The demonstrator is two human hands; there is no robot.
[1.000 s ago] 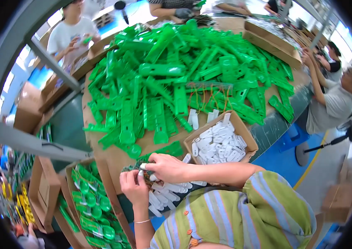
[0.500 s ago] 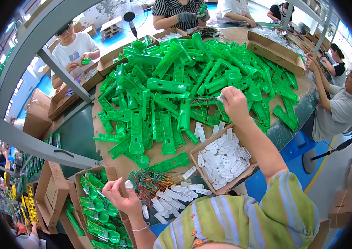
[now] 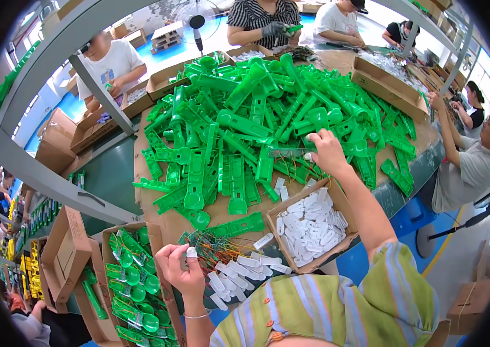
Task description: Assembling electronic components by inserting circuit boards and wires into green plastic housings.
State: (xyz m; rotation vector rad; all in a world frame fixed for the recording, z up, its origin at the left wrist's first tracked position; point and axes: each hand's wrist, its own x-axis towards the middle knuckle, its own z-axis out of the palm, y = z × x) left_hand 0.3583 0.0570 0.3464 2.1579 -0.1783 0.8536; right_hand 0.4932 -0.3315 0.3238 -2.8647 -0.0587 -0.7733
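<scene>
The thin, dark circuit-board strip with fine orange wires point(image 3: 287, 153) lies at the near side of a heap of glossy green plastic housings point(image 3: 242, 118), which spreads over the cardboard-covered tabletop point(image 3: 109, 173). The right hand point(image 3: 332, 155) is at its right end, the grip loosely parted — finger and thumb stand apart, though I cannot tell whether the white-tipped thumb touches the strip. The left hand point(image 3: 181, 276) is raised beside a tangle of thin red, green and orange wires point(image 3: 215, 244); its thumb and fingers are apart, with nothing visible between them.

The strip looks light and fairly stiff, its wires limp, easily snagged and probably the fragile part. The board's long edges or its bare ends seem the best places to take hold; pulling on the wires could strain the joints. The smooth housings look light, rigid and rather slippery.

Just nearer than the heap, an open brown cardboard box point(image 3: 327, 255) is filled with small white oblong plastic pieces point(image 3: 314, 225). By the left hand, a long cardboard box point(image 3: 153, 234) holds green round-ended pieces with thin wires point(image 3: 135, 295), laid in rows. Between these boxes, flat white plastic tabs point(image 3: 236, 279) lie loose — just beside the wire tangle, outside any container.
</scene>
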